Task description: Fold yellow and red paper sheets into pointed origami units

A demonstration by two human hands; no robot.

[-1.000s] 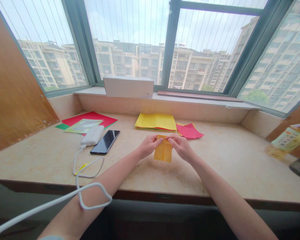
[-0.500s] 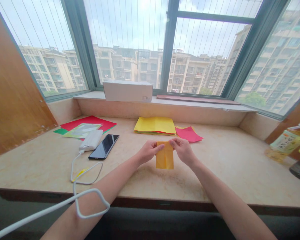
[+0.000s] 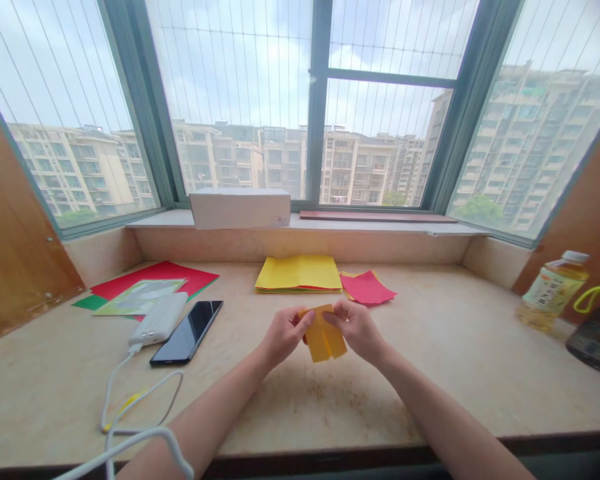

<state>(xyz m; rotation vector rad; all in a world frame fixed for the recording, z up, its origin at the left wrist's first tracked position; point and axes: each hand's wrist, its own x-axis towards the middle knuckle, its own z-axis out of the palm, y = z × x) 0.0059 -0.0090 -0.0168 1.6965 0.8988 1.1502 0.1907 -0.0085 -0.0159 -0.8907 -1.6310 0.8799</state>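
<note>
One creased yellow paper [image 3: 324,335] between left hand [image 3: 284,337], right hand [image 3: 357,330].

A small sheet of orange-yellow paper [image 3: 325,340] is held tilted, just right of the phone [image 3: 187,332]. It is folded into a narrow rectangle, with a lengthwise crease or seam down its middle, and its upper corners are pinched between the fingers [image 3: 304,321] of both hands.

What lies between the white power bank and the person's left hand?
In the head view, a black smartphone lies between the white power bank and the left hand, much nearer the power bank.
</note>
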